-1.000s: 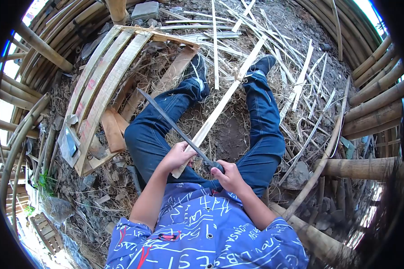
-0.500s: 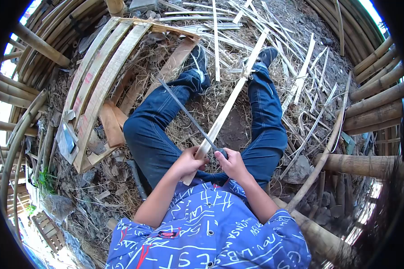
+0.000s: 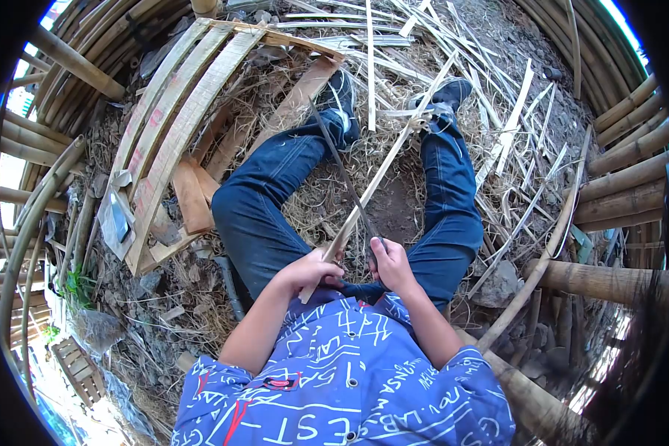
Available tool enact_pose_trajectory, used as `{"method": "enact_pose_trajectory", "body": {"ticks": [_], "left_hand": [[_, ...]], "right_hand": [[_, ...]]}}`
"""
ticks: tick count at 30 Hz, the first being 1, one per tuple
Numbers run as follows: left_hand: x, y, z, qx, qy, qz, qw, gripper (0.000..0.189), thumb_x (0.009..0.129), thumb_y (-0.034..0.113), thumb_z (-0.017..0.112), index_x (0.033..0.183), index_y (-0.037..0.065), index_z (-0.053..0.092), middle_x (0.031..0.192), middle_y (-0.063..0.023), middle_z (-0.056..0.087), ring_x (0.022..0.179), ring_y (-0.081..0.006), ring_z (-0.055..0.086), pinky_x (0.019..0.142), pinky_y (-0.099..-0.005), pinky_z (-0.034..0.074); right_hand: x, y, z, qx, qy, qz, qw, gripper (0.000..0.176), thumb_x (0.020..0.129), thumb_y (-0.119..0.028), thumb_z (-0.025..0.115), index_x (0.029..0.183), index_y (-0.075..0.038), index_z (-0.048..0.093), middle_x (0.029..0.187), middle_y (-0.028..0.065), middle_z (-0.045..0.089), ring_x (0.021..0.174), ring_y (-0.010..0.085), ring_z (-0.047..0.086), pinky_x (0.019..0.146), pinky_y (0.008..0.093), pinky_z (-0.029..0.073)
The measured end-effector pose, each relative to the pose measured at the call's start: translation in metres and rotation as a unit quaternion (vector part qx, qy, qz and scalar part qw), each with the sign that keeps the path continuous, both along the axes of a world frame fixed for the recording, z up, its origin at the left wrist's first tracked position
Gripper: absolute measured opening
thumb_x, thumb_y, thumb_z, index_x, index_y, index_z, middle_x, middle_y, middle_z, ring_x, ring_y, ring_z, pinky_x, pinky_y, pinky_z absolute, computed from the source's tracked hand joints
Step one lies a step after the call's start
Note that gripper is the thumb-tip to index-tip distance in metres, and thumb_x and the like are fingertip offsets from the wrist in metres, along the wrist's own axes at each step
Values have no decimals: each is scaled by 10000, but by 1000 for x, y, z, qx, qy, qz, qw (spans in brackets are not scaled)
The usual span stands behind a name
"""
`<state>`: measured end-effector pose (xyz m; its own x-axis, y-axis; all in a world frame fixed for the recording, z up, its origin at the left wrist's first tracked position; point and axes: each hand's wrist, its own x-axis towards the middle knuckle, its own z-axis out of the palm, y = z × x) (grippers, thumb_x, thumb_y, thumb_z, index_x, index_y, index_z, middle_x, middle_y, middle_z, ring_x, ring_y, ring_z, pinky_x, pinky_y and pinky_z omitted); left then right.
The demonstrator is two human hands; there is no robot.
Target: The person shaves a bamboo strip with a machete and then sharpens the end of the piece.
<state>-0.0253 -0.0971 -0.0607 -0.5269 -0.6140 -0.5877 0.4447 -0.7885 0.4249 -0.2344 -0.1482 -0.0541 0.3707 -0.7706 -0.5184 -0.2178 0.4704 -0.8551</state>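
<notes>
My left hand (image 3: 311, 270) is closed around the lower end of a long pale bamboo strip (image 3: 377, 178). The strip slants away to the upper right, its far part passing close by my right shoe (image 3: 451, 93). In my right hand (image 3: 392, 266) is the dark handle of a long, thin-bladed knife (image 3: 342, 165). Its blade points forward and to the left, crossing the strip a short way ahead of my hands. Curled shavings (image 3: 416, 119) cling around the strip near the shoe. Both hands are close to my lap, between my bent legs.
A slatted wooden pallet (image 3: 169, 111) leans at my left, with a clear plastic bag (image 3: 117, 219) on its corner. Several split strips (image 3: 514, 119) lie scattered ahead and to the right. Bamboo poles (image 3: 606, 279) border both sides. Dry shavings cover the ground by a grey rock (image 3: 500, 285).
The knife blade has swung to point more forward and now shows narrower. The bamboo strip has turned, showing a thinner edge. The whole view has shifted slightly.
</notes>
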Motion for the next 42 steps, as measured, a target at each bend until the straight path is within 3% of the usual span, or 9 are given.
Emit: {"method": "enact_pose_trajectory", "body": {"ticks": [2,3,6,9,15,19,28,35,42], "left_hand": [[-9,-3,7,-62,-231,-60,969,318,820,53,670,1078,6,489,818,-25,512,767,-153,596,717,-359,595],[-9,-4,3,-56,-227,-68,970,336,827,91,685,1092,-6,503,842,-23,519,770,-164,612,596,-301,594],[-15,-5,3,-75,-307,-120,941,300,834,87,670,1079,3,518,847,-31,522,745,-153,610,592,-316,597],[-20,-4,6,-112,-306,-132,936,236,846,91,652,1028,22,518,836,-33,523,701,-126,585,534,-294,560],[-17,5,1,-125,-319,-99,934,188,857,100,628,996,22,528,764,-34,543,515,-111,526,417,-281,431],[-14,6,15,-103,-317,-95,938,163,866,87,620,928,45,475,655,-7,491,467,-100,499,418,-271,435],[-1,5,24,-75,-262,-97,957,230,859,64,647,887,106,422,689,30,439,494,-75,465,432,-242,416],[-1,14,24,-27,-162,-72,984,252,863,19,644,890,107,410,690,28,414,500,-76,444,441,-244,398],[20,2,33,84,-87,-26,992,247,929,265,628,918,139,416,651,78,336,473,-36,316,428,-230,364]], "right_hand": [[0,2,-2,-53,22,20,998,496,969,-449,532,730,-16,560,539,37,521,483,82,495,453,280,397],[0,3,-2,-51,22,20,998,496,969,-449,532,730,-16,560,539,37,521,483,82,495,453,280,397],[5,3,0,-144,101,89,980,503,936,-459,573,738,4,581,546,120,553,488,200,572,481,366,440],[10,3,10,-231,189,175,938,546,883,-531,585,762,1,610,653,235,623,674,442,624,599,512,484],[11,-5,10,-301,282,217,885,571,870,-587,567,771,-25,586,677,231,637,679,432,644,609,524,504],[-3,-28,-2,-309,332,206,867,614,858,-639,540,764,-33,584,675,216,644,684,425,651,607,524,508],[-6,-61,-24,-364,393,190,823,642,862,-668,503,806,-34,583,714,229,655,711,420,663,634,518,522],[-32,-122,-41,-322,453,136,820,649,869,-659,505,811,-20,600,748,250,655,759,438,657,670,524,521],[-10,-92,-38,-298,321,56,897,609,888,-590,545,774,5,599,702,252,638,732,441,647,644,519,492]]}}
